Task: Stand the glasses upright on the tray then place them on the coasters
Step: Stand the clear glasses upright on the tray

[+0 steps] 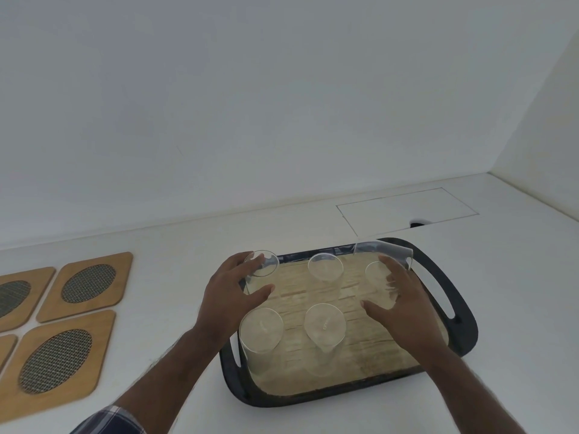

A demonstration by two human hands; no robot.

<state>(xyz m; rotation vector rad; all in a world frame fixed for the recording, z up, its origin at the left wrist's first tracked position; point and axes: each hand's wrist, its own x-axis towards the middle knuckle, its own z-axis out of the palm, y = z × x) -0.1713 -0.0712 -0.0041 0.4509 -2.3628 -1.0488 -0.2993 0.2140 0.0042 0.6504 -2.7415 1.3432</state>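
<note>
Our left hand (233, 286) wraps a glass (260, 267) at the tray (451, 296)'s far left corner; our right hand (398, 305) spreads apart over another glass (380, 274), partly hiding it. Coasters (89, 285) lie left of the tray, some cut off. White desk (175, 245), white walls.

A white, smooth countertop (313, 233) carries everything. On it lies a dark rectangular tray with cut-out handles and a beige woven inside (463, 324). Left of the tray, well apart, lie flat wooden coasters with oval mesh centres (84, 286). Behind the tray, a thin rectangular outline with a small dark notch (407, 211) is cut into the countertop.
</note>
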